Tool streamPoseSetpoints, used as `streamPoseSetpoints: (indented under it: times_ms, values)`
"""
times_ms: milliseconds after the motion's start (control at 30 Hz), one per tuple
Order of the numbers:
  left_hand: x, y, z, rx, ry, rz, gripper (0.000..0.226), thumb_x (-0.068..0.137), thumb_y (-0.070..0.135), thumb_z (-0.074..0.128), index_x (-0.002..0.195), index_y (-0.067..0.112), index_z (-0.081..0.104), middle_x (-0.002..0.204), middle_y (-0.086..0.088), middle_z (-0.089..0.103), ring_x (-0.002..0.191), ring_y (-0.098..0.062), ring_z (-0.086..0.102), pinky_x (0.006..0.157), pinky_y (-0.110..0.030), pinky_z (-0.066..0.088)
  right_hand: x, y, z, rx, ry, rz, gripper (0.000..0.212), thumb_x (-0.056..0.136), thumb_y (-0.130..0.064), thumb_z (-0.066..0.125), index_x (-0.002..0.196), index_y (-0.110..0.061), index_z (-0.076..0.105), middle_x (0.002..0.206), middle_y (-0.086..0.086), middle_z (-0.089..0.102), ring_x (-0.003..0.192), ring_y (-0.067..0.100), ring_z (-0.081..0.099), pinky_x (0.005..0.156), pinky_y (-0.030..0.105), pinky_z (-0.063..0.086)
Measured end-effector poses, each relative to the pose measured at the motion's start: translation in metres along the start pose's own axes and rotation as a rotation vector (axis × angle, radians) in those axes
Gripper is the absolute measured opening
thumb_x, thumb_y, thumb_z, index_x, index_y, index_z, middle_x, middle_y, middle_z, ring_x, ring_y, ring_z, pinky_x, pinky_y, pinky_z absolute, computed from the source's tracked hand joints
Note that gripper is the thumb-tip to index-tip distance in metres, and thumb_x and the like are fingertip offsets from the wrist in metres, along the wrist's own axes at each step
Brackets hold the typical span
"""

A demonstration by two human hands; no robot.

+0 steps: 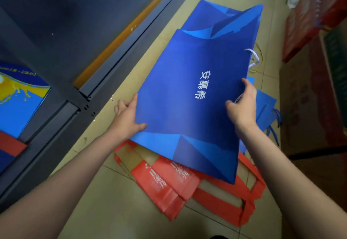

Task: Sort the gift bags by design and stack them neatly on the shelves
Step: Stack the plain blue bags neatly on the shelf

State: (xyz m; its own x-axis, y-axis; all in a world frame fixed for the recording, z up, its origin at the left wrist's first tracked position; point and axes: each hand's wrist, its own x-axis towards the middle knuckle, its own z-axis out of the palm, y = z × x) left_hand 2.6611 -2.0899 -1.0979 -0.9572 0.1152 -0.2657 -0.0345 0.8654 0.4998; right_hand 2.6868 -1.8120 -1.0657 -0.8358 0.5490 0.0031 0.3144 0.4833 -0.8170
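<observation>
A flat dark blue gift bag (pixel 189 111) with white characters lies on top of a pile on the floor. My left hand (pixel 127 116) grips its left edge, thumb on top and fingers under. My right hand (pixel 242 105) pinches its right edge near the rope handle. A second blue bag (pixel 231 20) of the same design lies beneath it, farther away. Red bags (pixel 169 180) with white print lie under the near end. More light blue bags (pixel 264 105) peek out at the right.
A dark metal shelf unit (pixel 62 107) runs along the left; its lower shelf holds a blue-and-yellow bag stack (pixel 20 97) and a red one (pixel 11 146). Cardboard and red boxes (pixel 308 92) stand at the right. Beige tiled floor (pixel 116 210) is near me.
</observation>
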Motion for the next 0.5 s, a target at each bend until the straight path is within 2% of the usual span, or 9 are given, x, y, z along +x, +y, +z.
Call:
streamPoseSetpoints:
  times_ms: [67, 167, 233, 300, 367, 433, 500]
  values:
    - [0.028, 0.023, -0.02, -0.017, 0.083, 0.053, 0.094, 0.078, 0.018, 0.072, 0.15, 0.018, 0.011, 0.118, -0.017, 0.03, 0.12, -0.033, 0.028, 0.104, -0.029, 0.022, 0.041, -0.015, -0.01, 0.027, 0.06, 0.024, 0.057, 0.083, 0.003, 0.051, 0.137, -0.012, 0.038, 0.132, -0.002, 0.039, 0.101, 0.012, 0.045, 0.086, 0.013, 0.033]
    - [0.08, 0.059, -0.049, 0.006, 0.137, 0.044, 0.094, 0.08, 0.024, 0.07, 0.15, 0.014, 0.009, 0.128, -0.023, 0.031, 0.128, -0.037, 0.027, 0.107, -0.032, 0.021, 0.117, -0.032, -0.026, 0.16, 0.046, 0.064, 0.046, 0.084, 0.003, 0.053, 0.127, -0.009, 0.05, 0.092, 0.0, 0.049, 0.067, 0.01, 0.044, 0.063, 0.017, 0.039]
    - [0.118, 0.075, -0.057, -0.008, 0.112, 0.015, 0.094, 0.077, 0.035, 0.07, 0.149, 0.011, 0.015, 0.136, -0.025, 0.033, 0.131, -0.039, 0.028, 0.109, -0.035, 0.022, 0.158, -0.037, -0.037, 0.302, 0.004, 0.176, 0.038, 0.084, 0.004, 0.055, 0.12, -0.009, 0.052, 0.085, 0.003, 0.049, 0.054, 0.006, 0.047, 0.048, 0.017, 0.039]
    - [0.143, 0.086, -0.053, -0.057, 0.049, 0.027, 0.093, 0.068, 0.047, 0.069, 0.144, 0.013, 0.027, 0.138, -0.022, 0.039, 0.13, -0.039, 0.036, 0.109, -0.04, 0.031, 0.178, -0.03, -0.047, 0.32, -0.074, 0.299, 0.031, 0.085, -0.001, 0.057, 0.113, -0.014, 0.051, 0.093, 0.005, 0.052, 0.056, 0.008, 0.049, 0.048, 0.021, 0.034]
    - [0.146, 0.085, -0.033, -0.04, -0.012, 0.035, 0.088, 0.073, 0.04, 0.067, 0.146, 0.015, 0.024, 0.143, -0.018, 0.035, 0.132, -0.037, 0.034, 0.109, -0.041, 0.032, 0.174, -0.012, -0.045, 0.219, -0.187, 0.394, 0.03, 0.087, -0.004, 0.055, 0.111, -0.019, 0.048, 0.101, 0.006, 0.051, 0.065, 0.012, 0.047, 0.054, 0.023, 0.033]
    - [0.138, 0.07, -0.007, 0.046, -0.047, 0.017, 0.089, 0.074, 0.035, 0.064, 0.148, 0.014, 0.019, 0.146, -0.019, 0.03, 0.134, -0.036, 0.031, 0.109, -0.042, 0.031, 0.155, 0.02, -0.033, 0.088, -0.285, 0.495, 0.027, 0.09, -0.005, 0.053, 0.111, -0.021, 0.044, 0.093, 0.007, 0.051, 0.064, 0.014, 0.043, 0.054, 0.024, 0.034]
    - [0.127, 0.052, 0.017, 0.184, -0.106, -0.006, 0.087, 0.079, 0.028, 0.064, 0.149, 0.016, 0.013, 0.149, -0.021, 0.023, 0.136, -0.037, 0.026, 0.109, -0.045, 0.03, 0.134, 0.053, -0.017, 0.045, -0.334, 0.547, 0.031, 0.09, -0.002, 0.054, 0.119, -0.011, 0.047, 0.076, 0.007, 0.047, 0.058, 0.015, 0.044, 0.049, 0.025, 0.041]
